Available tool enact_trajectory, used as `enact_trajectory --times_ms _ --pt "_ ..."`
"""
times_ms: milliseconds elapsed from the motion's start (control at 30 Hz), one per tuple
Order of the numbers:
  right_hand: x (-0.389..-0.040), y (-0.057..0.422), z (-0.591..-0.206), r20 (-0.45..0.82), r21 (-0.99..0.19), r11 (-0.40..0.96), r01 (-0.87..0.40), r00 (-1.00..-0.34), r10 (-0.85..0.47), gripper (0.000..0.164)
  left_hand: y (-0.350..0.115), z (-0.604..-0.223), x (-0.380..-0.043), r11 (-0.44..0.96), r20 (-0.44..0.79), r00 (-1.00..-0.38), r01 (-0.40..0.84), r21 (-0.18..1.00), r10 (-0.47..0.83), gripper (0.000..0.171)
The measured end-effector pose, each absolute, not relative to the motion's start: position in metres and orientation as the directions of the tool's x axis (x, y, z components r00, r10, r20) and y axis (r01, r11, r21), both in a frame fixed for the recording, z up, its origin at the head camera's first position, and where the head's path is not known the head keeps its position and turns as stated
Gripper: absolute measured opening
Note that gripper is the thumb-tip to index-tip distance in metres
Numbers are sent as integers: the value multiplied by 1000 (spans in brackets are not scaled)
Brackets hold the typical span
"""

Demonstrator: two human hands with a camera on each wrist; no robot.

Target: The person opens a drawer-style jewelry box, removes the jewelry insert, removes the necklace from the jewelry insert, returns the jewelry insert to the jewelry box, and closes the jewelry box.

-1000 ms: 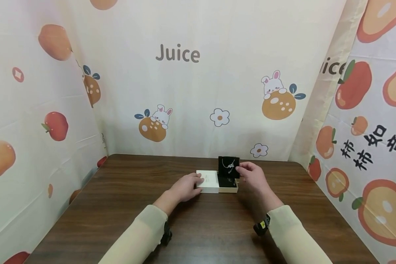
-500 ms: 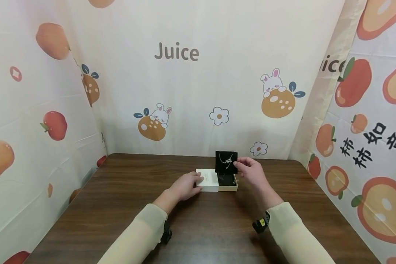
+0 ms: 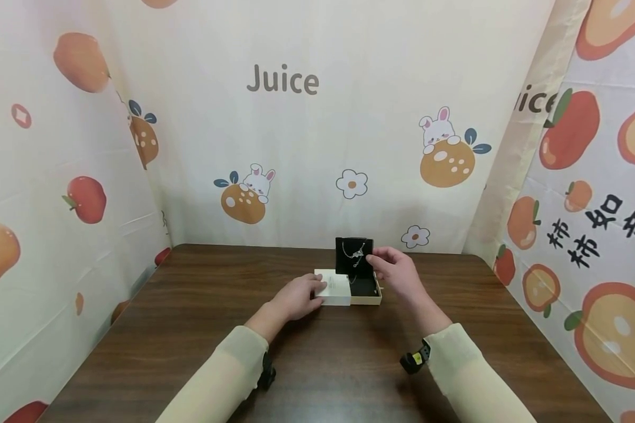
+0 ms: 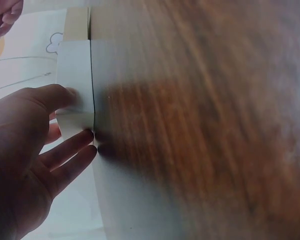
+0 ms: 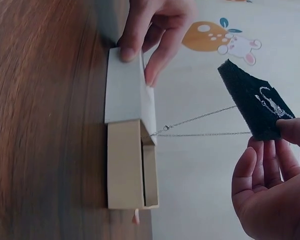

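My left hand (image 3: 296,298) grips the left end of a white box sleeve (image 3: 336,289), thumb on its near side in the left wrist view. From the sleeve's right end a cream drawer (image 5: 125,165) sticks out, dark inside. My right hand (image 3: 399,273) pinches a black foam pad (image 3: 345,265) by its right edge, thumb in front and fingers behind. The pad stands nearly upright above the box. On its face lies a silver necklace (image 5: 271,106) with a small pendant. Two strands of thin chain (image 5: 205,134) run from the pad down to the box, where the sleeve meets the drawer.
The box sits on a dark wooden table (image 3: 317,358), near its back edge. A printed curtain (image 3: 307,135) hangs close behind, with more curtain on both sides. A small pull tab (image 5: 136,216) juts from the drawer's end.
The right hand has lifted the foam pad out from over the drawer and shifted it left, toward the sleeve. More chain shows below the pad. The left hand keeps its place on the sleeve.
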State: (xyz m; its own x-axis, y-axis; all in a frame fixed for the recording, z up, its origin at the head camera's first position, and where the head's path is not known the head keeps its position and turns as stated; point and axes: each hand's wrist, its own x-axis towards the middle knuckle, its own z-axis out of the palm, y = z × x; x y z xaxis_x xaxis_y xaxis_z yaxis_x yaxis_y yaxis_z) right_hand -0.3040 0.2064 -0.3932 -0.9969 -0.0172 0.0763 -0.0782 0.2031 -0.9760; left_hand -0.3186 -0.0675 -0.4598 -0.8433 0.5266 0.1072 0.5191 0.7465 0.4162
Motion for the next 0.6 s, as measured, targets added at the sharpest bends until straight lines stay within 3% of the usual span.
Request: enact_trajectory --times_ms 600 --pt "-286 185 -369 145 -975 160 -151 -988 -53 26 -68 -460 -318 736 132 -842 525 427 523 44"
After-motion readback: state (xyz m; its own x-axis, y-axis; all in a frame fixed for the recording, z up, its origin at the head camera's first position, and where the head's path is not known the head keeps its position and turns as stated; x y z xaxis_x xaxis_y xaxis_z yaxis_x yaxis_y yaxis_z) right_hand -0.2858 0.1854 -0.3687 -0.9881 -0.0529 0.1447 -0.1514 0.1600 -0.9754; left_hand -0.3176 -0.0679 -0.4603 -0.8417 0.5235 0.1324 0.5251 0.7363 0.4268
